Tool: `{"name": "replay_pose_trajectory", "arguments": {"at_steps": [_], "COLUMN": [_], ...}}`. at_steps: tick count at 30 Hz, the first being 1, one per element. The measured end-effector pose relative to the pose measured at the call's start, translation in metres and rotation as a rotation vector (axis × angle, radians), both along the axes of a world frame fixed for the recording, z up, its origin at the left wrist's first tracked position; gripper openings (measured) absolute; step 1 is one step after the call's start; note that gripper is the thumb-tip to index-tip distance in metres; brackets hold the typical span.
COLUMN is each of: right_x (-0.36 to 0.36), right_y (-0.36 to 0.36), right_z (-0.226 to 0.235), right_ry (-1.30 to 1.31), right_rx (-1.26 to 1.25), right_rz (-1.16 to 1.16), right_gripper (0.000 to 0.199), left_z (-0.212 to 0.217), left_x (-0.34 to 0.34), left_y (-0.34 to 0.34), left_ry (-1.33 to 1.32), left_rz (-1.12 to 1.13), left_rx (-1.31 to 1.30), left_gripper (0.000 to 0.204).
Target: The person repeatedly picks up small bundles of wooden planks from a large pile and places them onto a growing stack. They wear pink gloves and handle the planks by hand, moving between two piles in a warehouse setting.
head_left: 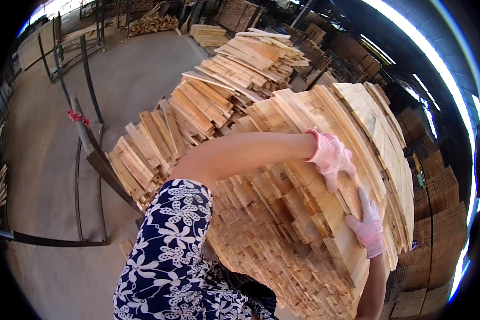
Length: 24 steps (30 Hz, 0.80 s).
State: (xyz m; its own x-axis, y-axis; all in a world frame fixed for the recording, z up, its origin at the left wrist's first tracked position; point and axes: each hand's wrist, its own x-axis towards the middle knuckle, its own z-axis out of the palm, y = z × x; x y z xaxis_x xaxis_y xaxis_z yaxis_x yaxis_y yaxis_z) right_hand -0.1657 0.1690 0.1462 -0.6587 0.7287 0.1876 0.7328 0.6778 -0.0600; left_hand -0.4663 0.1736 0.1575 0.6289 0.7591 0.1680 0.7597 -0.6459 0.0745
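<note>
My left hand (333, 157), in a pink-and-white knit glove, reaches across the top of a tall stack of sawn boards (282, 208). Its fingers are apart and rest on a pale wooden board (348, 193) in the top layer. On the near side of that board, my right hand (367, 226), gloved alike, lies with thumb and forefinger spread against the wood. Neither hand has its fingers wrapped round a board. Longer, wider boards (370, 120) lie in raised layers just beyond my hands, to the right.
Several uneven rows of loose planks (197, 101) run along the left of the stack. A metal frame with a post (85, 125), tied with red cloth, stands at the left on the concrete floor (133, 69). Brown stacked wood (437, 224) lines the right side.
</note>
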Motion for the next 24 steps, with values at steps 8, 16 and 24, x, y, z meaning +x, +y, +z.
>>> {"name": "replay_pose_trajectory", "arguments": {"at_steps": [8,16,24], "right_x": [0.039,-0.168,-0.338], "right_y": [-0.018,-0.152,-0.131], "right_z": [0.011,-0.089,-0.262], "right_ry": [-0.157,0.189,0.129], "right_rx": [0.316,0.280,-0.529], "right_rz": [-0.094,0.313,0.357], "right_gripper": [0.077,0.048,0.043], "left_z": [-0.044,-0.215,-0.383], "left_x": [0.024,-0.119,-0.196], "left_y": [-0.054,-0.162,-0.235], "left_ry": [-0.464,-0.757,-0.215], "left_rz": [-0.035,0.533,0.746], "left_rx": [0.648,-0.137,-0.891], "left_gripper": [0.052,0.050,0.045]}}
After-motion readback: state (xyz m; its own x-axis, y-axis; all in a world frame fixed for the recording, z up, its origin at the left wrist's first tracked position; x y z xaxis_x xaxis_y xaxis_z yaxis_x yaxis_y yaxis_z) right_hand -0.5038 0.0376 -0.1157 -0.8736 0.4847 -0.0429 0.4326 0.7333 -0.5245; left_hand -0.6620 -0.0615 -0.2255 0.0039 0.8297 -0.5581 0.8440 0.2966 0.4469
